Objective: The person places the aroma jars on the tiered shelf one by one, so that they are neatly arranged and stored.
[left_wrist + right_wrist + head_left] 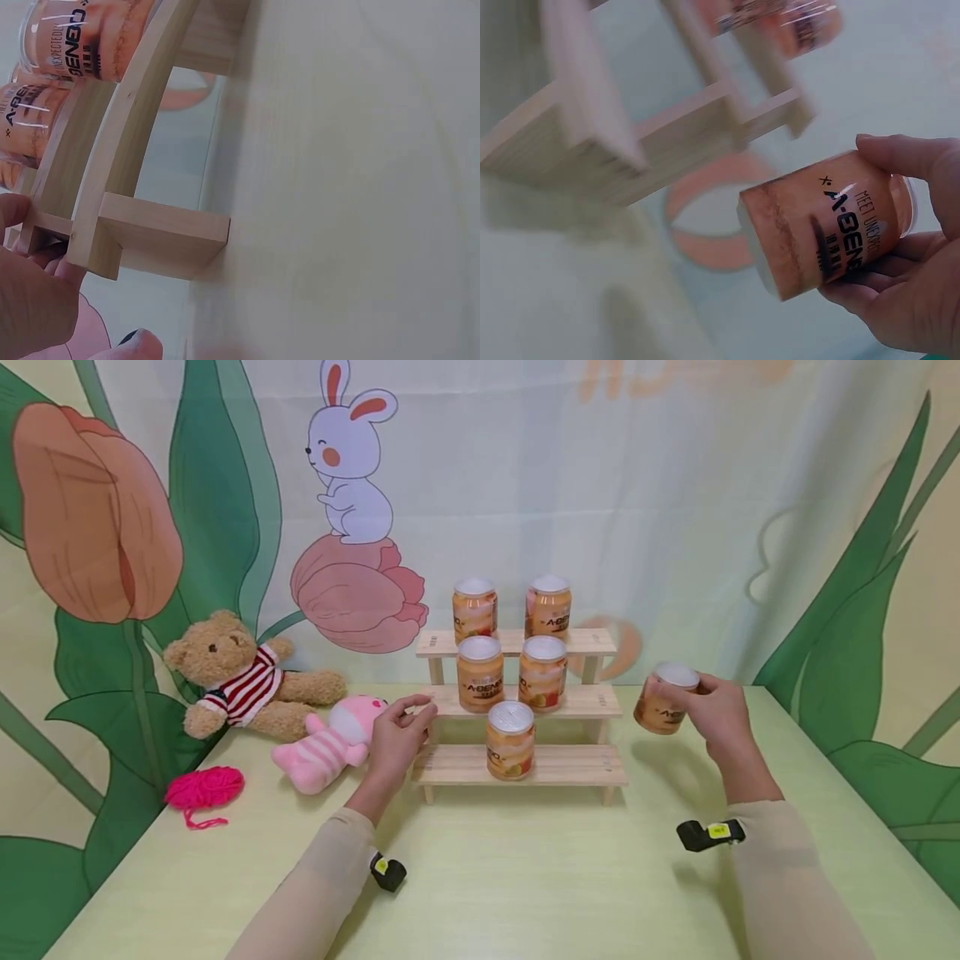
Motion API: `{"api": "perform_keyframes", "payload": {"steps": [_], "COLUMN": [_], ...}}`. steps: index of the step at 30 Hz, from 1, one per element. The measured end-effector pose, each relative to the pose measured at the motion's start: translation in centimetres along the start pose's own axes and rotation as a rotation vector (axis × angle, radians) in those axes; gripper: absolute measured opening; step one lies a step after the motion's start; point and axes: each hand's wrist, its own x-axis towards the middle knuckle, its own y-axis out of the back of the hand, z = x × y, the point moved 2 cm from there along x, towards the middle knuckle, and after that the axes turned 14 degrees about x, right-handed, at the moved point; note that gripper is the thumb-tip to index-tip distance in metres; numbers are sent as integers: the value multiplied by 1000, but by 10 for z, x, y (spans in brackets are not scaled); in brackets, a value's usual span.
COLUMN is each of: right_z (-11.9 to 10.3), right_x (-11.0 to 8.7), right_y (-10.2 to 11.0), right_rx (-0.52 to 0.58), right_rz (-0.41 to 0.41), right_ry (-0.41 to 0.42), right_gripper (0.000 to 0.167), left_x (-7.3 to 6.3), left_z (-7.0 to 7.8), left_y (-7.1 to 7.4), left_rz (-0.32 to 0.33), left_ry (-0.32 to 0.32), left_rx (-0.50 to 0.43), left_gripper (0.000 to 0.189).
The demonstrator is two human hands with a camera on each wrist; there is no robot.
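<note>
A three-tier wooden display stand (577, 766) holds several orange-labelled cans with silvery lids. Two stand on the top tier, two on the middle tier, including one can (481, 681), and a single can (511, 743) on the lowest. At the left end of the middle tier, my left hand (397, 735) grips the wood, thumb and fingers about its edge in the left wrist view. My right hand (716, 710) holds another can (825, 225) around its side, right of the stand and raised above the table. In the right wrist view that can is tilted.
Left of the stand lie a pink striped plush toy (322, 760), a brown teddy bear (247, 681) in a striped shirt, and a bundle of bright pink yarn (205, 787). A printed curtain (600, 485) hangs behind the pale green table (525, 877).
</note>
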Motion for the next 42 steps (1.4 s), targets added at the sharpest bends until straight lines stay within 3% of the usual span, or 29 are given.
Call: {"api": "perform_keyframes", "payload": {"steps": [6, 11, 16, 21, 27, 34, 42], "right_z": [-40, -53, -53, -46, -35, -28, -37], "right_x": [-18, -29, -36, -39, -43, -46, -51], "right_y": [12, 0, -25, -52, -77, -82, -78], "right_rx": [-30, -10, -17, -77, -102, -236, -260], "right_rz": [-41, -182, -282, -372, -398, -405, -492], "right_ry": [68, 123, 94, 95, 122, 110, 66], "right_gripper": [76, 61, 57, 56, 58, 65, 63], "left_x": [-1, -1, 1, 1, 0, -1, -2], "left_z": [-1, -3, -4, -3, -1, 0, 1], "left_y": [0, 0, -1, 0, 2, 1, 2], "left_rz": [5, 8, -29, -15, -9, -27, -29], "left_ry": [-30, -36, -17, -12, -14, -14, -28], "left_rx": [-19, -1, -23, -18, -10, -7, -25], "left_gripper": [27, 36, 38, 36, 36, 38, 38]}}
